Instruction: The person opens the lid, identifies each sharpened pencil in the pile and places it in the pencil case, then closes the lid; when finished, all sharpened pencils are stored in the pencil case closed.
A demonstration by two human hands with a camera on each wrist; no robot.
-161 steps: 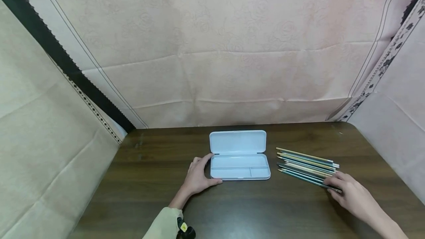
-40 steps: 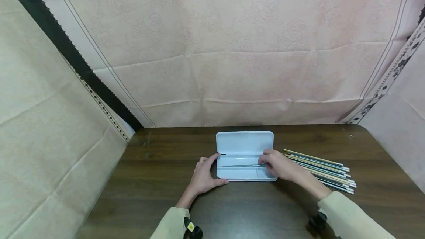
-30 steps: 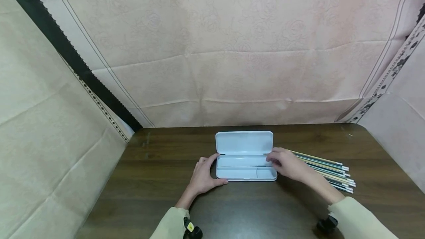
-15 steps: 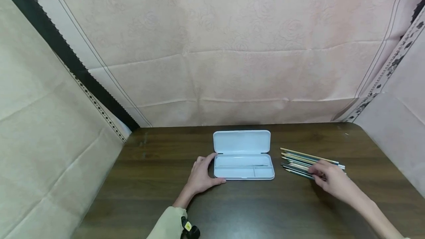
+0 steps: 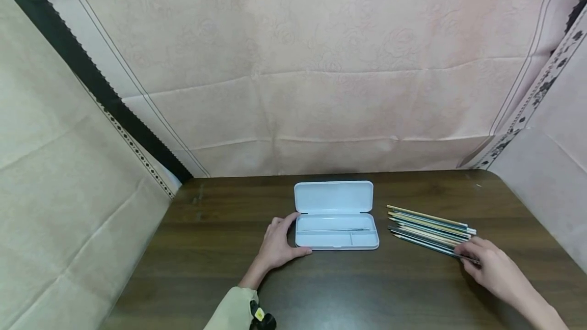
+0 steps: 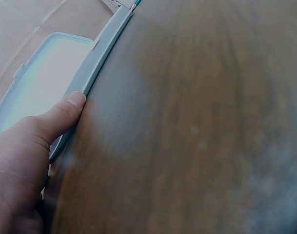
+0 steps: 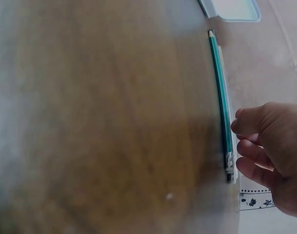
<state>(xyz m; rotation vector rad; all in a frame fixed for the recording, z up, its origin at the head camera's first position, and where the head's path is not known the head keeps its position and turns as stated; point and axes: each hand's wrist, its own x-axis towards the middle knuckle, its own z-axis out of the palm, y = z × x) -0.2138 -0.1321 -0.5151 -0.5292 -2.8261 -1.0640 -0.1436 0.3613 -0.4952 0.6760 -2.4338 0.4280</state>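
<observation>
A light blue pencil case (image 5: 333,242) lies unfolded on the table, its lid (image 5: 333,197) tilted up at the back. One thin pencil (image 5: 339,229) lies in its long rear compartment. My left hand (image 5: 276,246) holds the case's left end, thumb at the front edge and index finger at the rear corner. In the left wrist view, the thumb presses the case's rim. To the right is a loose row of several green and yellowish pencils (image 5: 426,225). My right hand (image 5: 492,271) is at their near right ends, fingers bent; the right wrist view shows the fingertips beside green pencils (image 7: 220,97), without a visible grip.
The brown wooden table (image 5: 206,269) ends at a pale cloth backdrop (image 5: 321,90). More cloth hangs on the left and right sides. A dark wrist-worn device (image 5: 263,320) sits by the left sleeve.
My right hand put a pencil into the case's rear compartment, then withdrew to the pencil row and slid along it to the right ends. My left hand keeps its place on the case.
</observation>
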